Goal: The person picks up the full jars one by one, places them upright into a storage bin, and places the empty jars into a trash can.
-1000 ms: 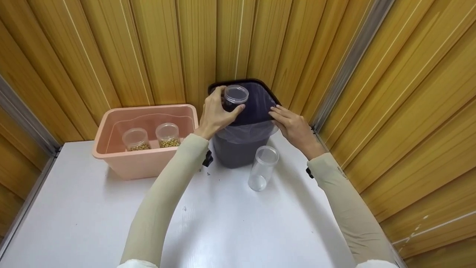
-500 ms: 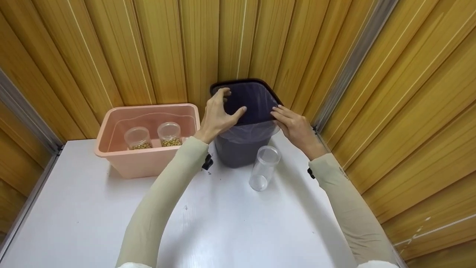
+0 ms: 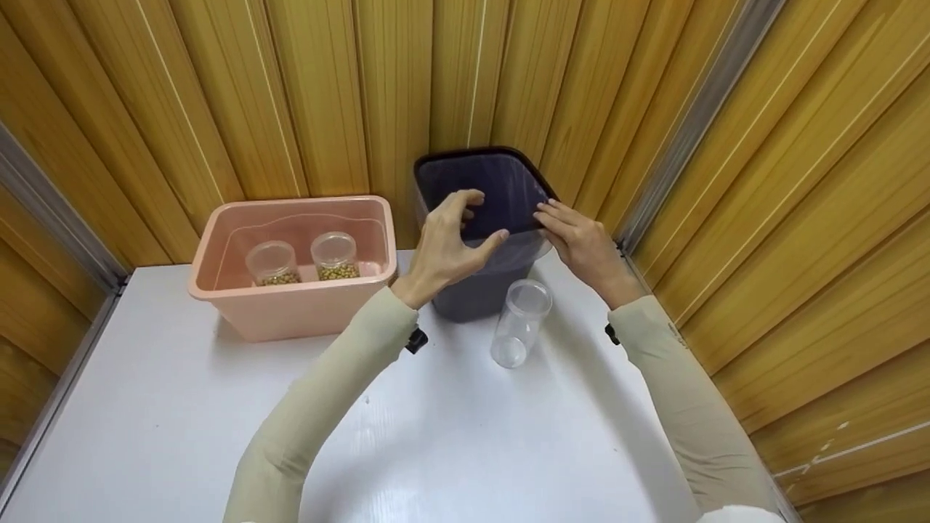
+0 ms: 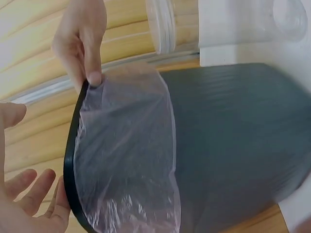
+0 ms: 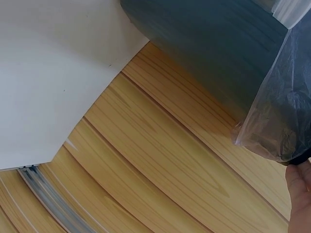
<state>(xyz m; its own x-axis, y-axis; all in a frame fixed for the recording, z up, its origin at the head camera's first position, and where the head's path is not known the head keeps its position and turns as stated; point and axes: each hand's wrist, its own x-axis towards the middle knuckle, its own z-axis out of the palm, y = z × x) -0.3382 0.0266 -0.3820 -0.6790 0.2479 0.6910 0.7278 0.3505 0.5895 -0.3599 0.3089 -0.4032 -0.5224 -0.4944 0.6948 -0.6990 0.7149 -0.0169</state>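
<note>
A dark grey trash bin [image 3: 468, 299] stands against the back wall, a thin translucent liner [image 4: 131, 141] folded over its rim. Above the bin's near edge my left hand [image 3: 445, 250] is held with thumb and fingers spread, nothing between them. On the bin's right edge, my right hand [image 3: 581, 243] grips the rim; in the left wrist view its thumb lies over the liner and the other fingers go behind. Just in front of the bin, a tall clear jar [image 3: 519, 327] stands on the table, with no contents showing. The bin's bottom is hidden.
To the left, a pink plastic basin [image 3: 305, 316] holds two clear jars, the left jar [image 3: 272, 261] and right jar [image 3: 335, 256] each with greenish-yellow beans at the bottom. Wood-patterned walls [image 3: 320, 102] close in the white table [image 3: 407, 436] behind and at the right.
My left hand has let go of the lidded jar with dark contents over the bin, and that jar has gone from view. Since then the hand has moved slightly right and nearer. My right hand stays put.
</note>
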